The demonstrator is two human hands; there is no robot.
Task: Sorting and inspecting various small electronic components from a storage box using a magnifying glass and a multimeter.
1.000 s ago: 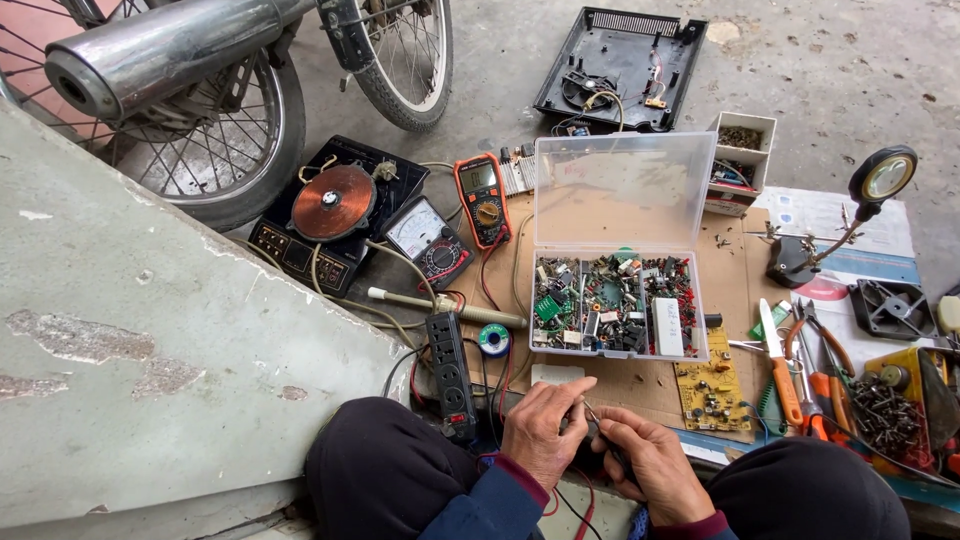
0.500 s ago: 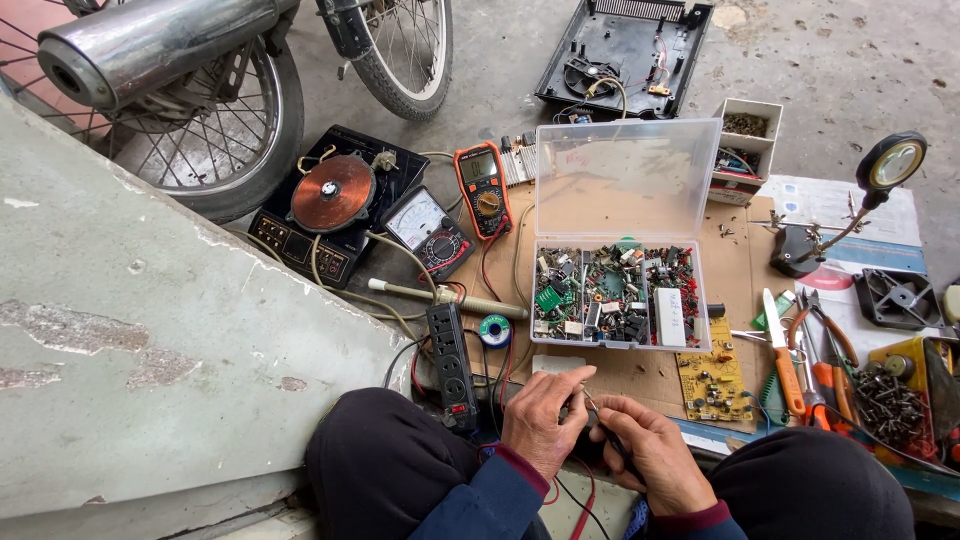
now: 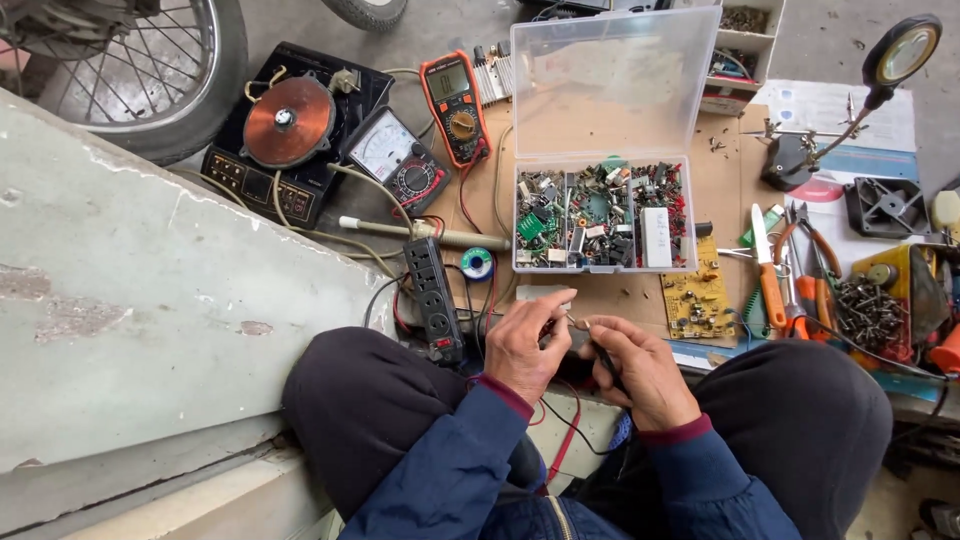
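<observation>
Over my lap, both hands meet on a small wire-legged component.

My left hand pinches one thin lead of the component between thumb and forefinger; my right hand is closed on the other side and also grips a black probe. Just beyond lie the black power strip and the clear parts box, lid up.

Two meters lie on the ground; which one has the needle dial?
The black analog meter beside the copper coil; the orange meter has a flat digital screen and a rotary knob.
</observation>
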